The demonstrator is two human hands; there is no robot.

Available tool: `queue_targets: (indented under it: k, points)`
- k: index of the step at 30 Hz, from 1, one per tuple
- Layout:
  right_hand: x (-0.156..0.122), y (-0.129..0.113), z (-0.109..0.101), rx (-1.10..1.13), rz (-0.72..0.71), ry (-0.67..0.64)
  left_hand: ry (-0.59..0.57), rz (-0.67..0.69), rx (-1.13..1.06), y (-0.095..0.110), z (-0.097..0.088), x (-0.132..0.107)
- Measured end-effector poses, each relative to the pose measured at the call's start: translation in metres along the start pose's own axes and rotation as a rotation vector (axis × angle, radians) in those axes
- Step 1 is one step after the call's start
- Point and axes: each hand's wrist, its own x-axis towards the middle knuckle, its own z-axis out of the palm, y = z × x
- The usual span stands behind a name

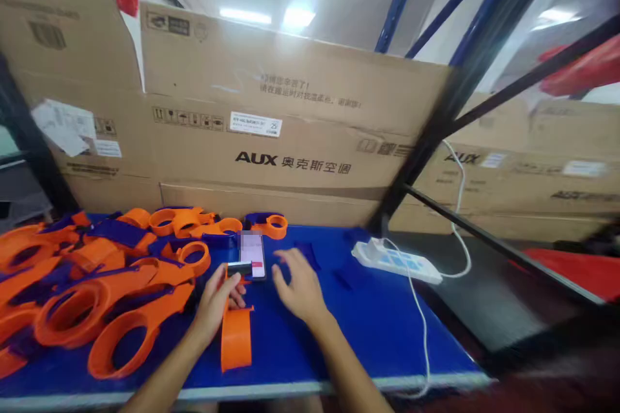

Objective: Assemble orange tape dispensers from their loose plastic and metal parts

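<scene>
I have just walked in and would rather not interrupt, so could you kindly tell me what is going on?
A person's left hand holds an orange tape dispenser at a blue tabletop; the right hand is open beside it, apparently empty. More orange tape dispensers lie heaped at left, and a phone lies beyond the left hand.

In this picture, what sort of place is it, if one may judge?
Probably a workshop or warehouse workstation: many similar orange pieces, like tape dispensers, lie on a blue tabletop, and printed cardboard and a dark metal frame stand at its back.
</scene>
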Motion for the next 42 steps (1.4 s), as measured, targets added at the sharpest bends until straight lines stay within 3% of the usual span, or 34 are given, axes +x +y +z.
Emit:
queue_targets:
  k: [4, 11, 18, 25, 31, 42]
  points:
    - [-0.006, -0.011, 0.019, 0.084, -0.141, -0.113, -0.016, -0.015, -0.006, 0.000, 0.002, -0.001]
    - [-0.013, -0.014, 0.044, -0.052, -0.155, -0.090, -0.082, -0.014, 0.116, 0.004, 0.008, -0.004]
    - [-0.018, -0.015, 0.055, -0.126, -0.151, -0.133, -0.118, -0.024, 0.022, 0.008, 0.011, -0.009]
    - [-0.020, -0.015, 0.051, -0.067, -0.124, -0.162, -0.135, -0.054, -0.009, 0.007, 0.010, -0.006]
    - [-0.018, -0.011, 0.043, 0.032, -0.188, -0.142, 0.026, -0.144, -0.156, 0.022, 0.011, -0.004]
    - [-0.021, -0.010, 0.051, 0.000, -0.267, -0.047, -0.057, -0.196, -0.178, 0.029, 0.015, -0.011]
